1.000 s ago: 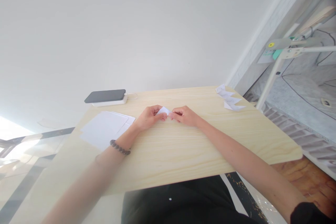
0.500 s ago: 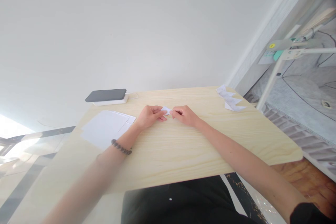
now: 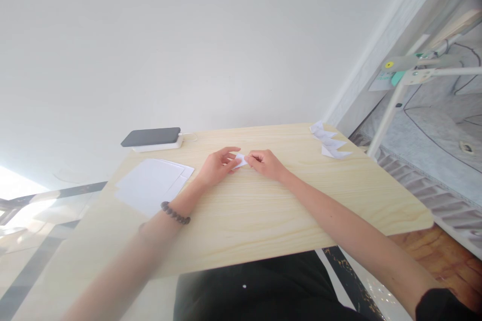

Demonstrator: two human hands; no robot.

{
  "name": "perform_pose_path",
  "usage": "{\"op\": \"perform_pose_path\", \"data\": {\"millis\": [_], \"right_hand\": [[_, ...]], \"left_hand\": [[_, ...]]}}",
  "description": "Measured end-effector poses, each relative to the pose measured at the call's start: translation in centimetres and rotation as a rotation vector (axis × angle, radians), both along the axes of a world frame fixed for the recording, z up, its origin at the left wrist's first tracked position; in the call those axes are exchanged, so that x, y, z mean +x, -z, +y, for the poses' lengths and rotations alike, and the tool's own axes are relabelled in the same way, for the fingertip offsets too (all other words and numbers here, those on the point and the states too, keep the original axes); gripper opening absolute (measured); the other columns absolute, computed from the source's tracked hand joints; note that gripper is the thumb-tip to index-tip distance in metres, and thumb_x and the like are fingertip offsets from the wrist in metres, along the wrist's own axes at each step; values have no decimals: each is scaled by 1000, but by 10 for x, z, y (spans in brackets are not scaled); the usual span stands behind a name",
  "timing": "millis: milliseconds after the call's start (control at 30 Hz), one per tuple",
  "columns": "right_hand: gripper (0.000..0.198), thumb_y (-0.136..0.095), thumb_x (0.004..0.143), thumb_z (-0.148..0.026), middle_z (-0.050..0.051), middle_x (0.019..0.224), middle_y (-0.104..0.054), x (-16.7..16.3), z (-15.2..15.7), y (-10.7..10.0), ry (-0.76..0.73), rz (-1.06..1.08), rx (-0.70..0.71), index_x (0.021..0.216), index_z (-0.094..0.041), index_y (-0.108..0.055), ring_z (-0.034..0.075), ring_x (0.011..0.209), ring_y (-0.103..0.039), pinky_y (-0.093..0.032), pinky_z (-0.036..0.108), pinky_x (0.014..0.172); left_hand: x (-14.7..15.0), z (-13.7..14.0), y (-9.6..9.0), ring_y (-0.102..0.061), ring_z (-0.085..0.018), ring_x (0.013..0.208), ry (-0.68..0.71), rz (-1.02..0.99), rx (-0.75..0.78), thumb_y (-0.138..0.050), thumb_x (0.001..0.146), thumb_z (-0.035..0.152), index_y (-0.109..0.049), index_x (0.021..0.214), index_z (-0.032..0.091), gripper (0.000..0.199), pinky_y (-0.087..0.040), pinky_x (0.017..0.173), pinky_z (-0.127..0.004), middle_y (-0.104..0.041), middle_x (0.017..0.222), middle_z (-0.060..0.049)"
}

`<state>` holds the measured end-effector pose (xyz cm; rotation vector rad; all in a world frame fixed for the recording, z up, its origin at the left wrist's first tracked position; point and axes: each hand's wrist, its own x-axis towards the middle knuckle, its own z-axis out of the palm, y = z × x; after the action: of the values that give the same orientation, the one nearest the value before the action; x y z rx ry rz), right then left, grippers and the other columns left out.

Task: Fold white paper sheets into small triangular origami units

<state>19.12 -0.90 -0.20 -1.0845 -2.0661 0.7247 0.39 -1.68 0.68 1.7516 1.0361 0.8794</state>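
A small folded piece of white paper [image 3: 240,161] is between my two hands, over the middle of the table. My left hand [image 3: 217,166], with a dark bead bracelet at the wrist, grips the paper's left side with the thumb on it; its index finger is lifted above. My right hand [image 3: 264,164] pinches the paper's right end between thumb and curled fingers. Part of the paper is hidden by the fingers. Several folded white paper pieces [image 3: 331,143] with pointed tips lie at the far right of the table.
White paper sheets [image 3: 150,183] lie stacked at the left of the wooden table [image 3: 263,220]. Behind them a dark phone [image 3: 152,136] rests on a white block, with a white cable [image 3: 190,135] plugged in. A pale wall rises behind; a white metal frame [image 3: 391,110] stands to the right.
The index finger of my left hand has risen off the paper, and the fingers have spread somewhat. My right hand keeps its pinch at nearly the same place.
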Motion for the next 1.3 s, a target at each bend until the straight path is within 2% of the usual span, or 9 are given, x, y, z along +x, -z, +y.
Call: {"op": "perform_pose_path", "data": {"millis": [67, 133, 333, 667, 900, 1067, 1200, 1300], "right_hand": [[36, -38, 80, -38, -5, 49, -32, 0, 0, 1, 32, 29, -24, 52, -16, -36, 6, 47, -29, -22, 21, 46], [36, -39, 80, -40, -4, 49, -33, 0, -1, 0, 35, 58, -59, 52, -16, -36, 6, 47, -29, -22, 21, 46], [26, -47, 76, -40, -5, 53, -39, 0, -4, -4, -84, 149, -185, 66, -16, -46, 6, 47, -35, -27, 20, 46], [21, -45, 76, -34, -2, 57, -50, -1, -4, -2, -45, 116, -194, 71, -14, -50, 7, 48, -43, -33, 20, 47], [13, -43, 75, -28, -2, 58, -49, -1, -1, 2, 64, 94, -22, 76, -16, -50, 7, 49, -41, -31, 20, 48], [11, -48, 72, -28, -3, 57, -48, -2, -3, 1, 160, 25, 130, 69, -17, -48, 7, 49, -40, -31, 20, 48], [9, -48, 73, -25, -1, 59, -52, -6, -8, -1, 180, -70, 341, 67, -18, -49, 8, 52, -43, -32, 21, 53], [13, -45, 75, -25, 0, 60, -54, -9, -10, 1, 175, -166, 457, 65, -18, -49, 9, 54, -46, -31, 22, 55]], "left_hand": [[1, -2, -1, -59, -18, 81, -37, 61, 96, -59, 69, 42, -50, 116, 22, 52, -49, 64, -27, -61, 101, -6], [2, -3, -2, -58, -18, 83, -54, 113, 146, -60, 67, 42, -55, 110, 22, 47, -48, 66, -26, -60, 104, -5], [0, -3, -2, -58, -19, 86, -37, 93, 111, -56, 72, 43, -57, 108, 17, 45, -47, 71, -29, -64, 97, -7], [-1, -4, -4, -59, -19, 79, -45, 72, 85, -58, 69, 45, -57, 108, 16, 48, -49, 68, -29, -64, 96, -8], [-1, -3, -3, -60, -18, 81, -49, -40, 52, -57, 71, 43, -55, 110, 15, 48, -51, 67, -30, -62, 101, -9], [0, -1, -1, -62, -18, 73, -75, -119, -63, -56, 72, 45, -54, 108, 13, 48, -51, 68, -33, -66, 90, -10], [2, -3, -3, -61, -22, 83, 35, -173, -237, -50, 75, 51, -63, 89, 8, 47, -50, 75, -36, -65, 90, -14], [4, -6, -6, -60, -22, 86, 100, -223, -291, -47, 76, 52, -63, 88, 9, 48, -48, 80, -38, -65, 91, -13]]}}
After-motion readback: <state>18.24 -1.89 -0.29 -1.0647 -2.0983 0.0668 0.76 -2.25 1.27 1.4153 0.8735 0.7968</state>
